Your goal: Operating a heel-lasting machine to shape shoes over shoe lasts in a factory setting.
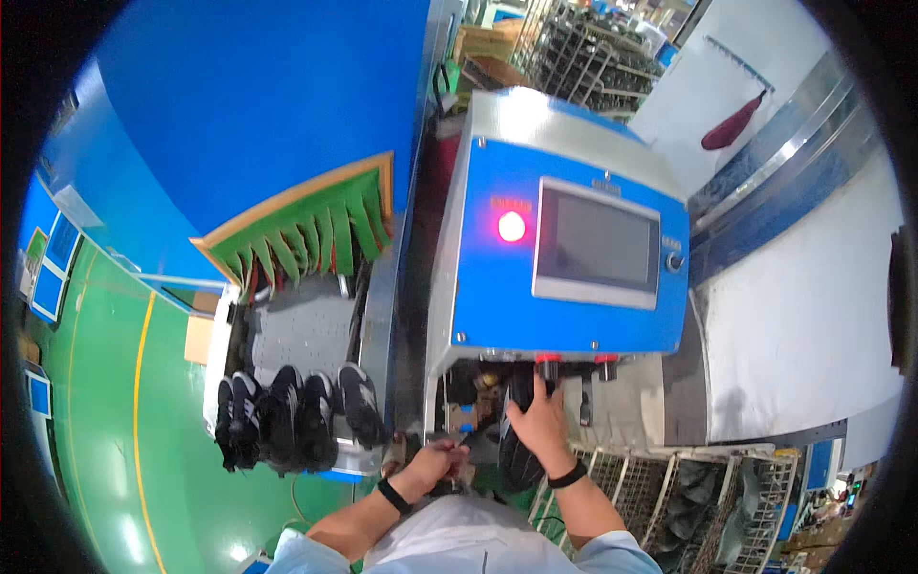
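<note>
My right hand (543,427) is closed on a black shoe (517,463) that stands on end under the front of a blue and silver machine (497,297). One finger of it reaches up close to a red-and-black knob (547,366) on the machine's underside; I cannot tell whether it touches. Low in front of my body, my left hand (434,468) has its fingers drawn together in a pinch. Something small and dark shows at its fingertips, too unclear to name.
Left of the machine, several black-and-white shoes (280,417) stand on a grey conveyor (304,330) below green strip curtains (320,234). The machine's panel has a dark screen (598,244) and a glowing red light (512,227). Wire racks (669,497) stand at the lower right.
</note>
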Demonstrator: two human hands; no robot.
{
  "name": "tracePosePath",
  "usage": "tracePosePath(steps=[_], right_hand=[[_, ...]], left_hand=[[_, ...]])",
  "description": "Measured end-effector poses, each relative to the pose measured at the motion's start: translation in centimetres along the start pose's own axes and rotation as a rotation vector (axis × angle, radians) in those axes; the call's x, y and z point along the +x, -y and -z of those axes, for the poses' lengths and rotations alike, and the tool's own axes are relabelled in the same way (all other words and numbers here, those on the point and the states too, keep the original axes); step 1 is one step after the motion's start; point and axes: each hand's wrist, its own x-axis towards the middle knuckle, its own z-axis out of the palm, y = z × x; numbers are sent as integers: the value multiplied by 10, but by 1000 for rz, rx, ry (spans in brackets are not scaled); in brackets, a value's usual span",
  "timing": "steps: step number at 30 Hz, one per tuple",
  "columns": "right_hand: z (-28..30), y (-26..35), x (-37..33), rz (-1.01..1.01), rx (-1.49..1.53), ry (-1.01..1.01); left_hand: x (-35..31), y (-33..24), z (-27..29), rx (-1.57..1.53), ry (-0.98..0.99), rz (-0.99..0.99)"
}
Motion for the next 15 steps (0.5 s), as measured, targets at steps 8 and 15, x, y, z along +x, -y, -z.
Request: tracePosePath(steps=[8,15], right_hand=[[-24,10,-25,112,-110,-353],[-17,18,-48,64,-4,-445]], left_hand=[[-7,-22,16,67,-104,91],[-15,-35,10,251,0,187]])
